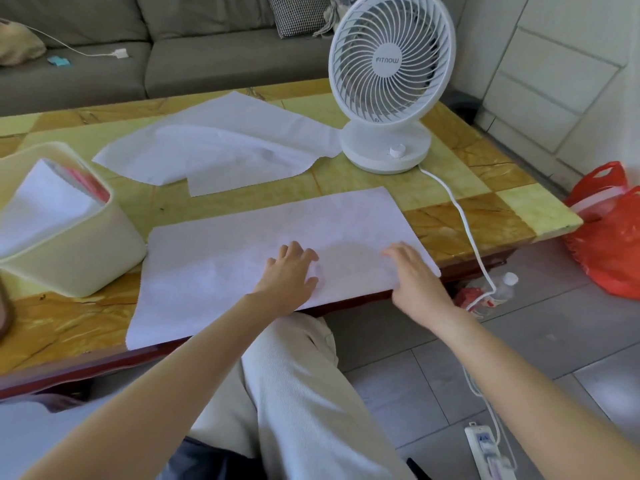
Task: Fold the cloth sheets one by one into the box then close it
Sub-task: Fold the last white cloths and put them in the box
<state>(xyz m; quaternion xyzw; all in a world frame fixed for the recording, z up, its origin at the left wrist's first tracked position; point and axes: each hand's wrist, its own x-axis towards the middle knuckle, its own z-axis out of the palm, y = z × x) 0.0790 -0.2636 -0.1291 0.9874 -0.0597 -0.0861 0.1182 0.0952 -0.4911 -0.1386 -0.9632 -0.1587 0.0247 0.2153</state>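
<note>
A white cloth sheet (263, 247) lies flat at the near edge of the table (69, 320). The left hand (291, 271) and right hand (415, 275) rest palm down on its right half, near each other but not touching, fingers straight and gripping nothing. The open cream box (86, 258) stands touching its left edge, with a folded cloth (45, 199) inside. About 2 loose sheets (221, 143) lie farther back, beside a white fan (391, 81) at far right.

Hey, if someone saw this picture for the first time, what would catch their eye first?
Probably the large white cloth sheet spread flat along the near edge of the table, with the left hand and right hand resting flat on it. Next, the white fan standing at the back right, and the cream box on the left holding folded cloth.
</note>
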